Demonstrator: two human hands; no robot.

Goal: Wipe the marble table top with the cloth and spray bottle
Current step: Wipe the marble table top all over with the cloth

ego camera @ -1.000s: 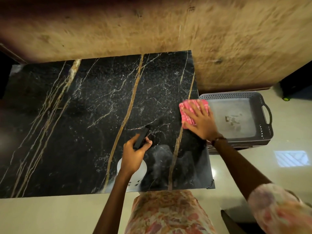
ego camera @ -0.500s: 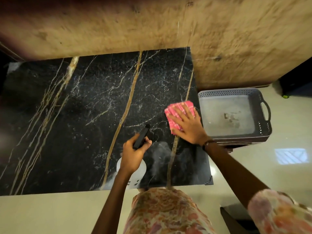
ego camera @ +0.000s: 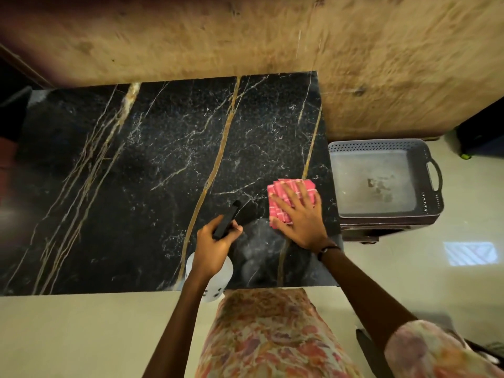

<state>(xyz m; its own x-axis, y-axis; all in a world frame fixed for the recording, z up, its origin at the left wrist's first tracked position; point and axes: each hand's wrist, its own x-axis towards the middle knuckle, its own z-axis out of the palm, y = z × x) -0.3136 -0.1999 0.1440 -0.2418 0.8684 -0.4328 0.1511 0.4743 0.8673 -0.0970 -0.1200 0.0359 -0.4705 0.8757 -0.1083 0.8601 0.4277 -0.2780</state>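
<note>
cloth (ego camera: 291, 201) farther right than before

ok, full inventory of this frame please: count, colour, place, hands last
marble table top: 1, black with gold and white veins, against the wall, fills the middle of the view
cloth: 1, pink, folded, flat on the table near its right edge
spray bottle: 1, white body with black head, above the table's near edge
tray: 1, grey, perforated rim with handle, right of the table, on a dark stand
wall: 1, tan, behind the table
floor: pale, glossy
floral garment: 1, pink and orange, bottom centre
left hand: grips the spray bottle's head
right hand: flat, fingers spread, presses on the cloth; dark band on wrist
</note>
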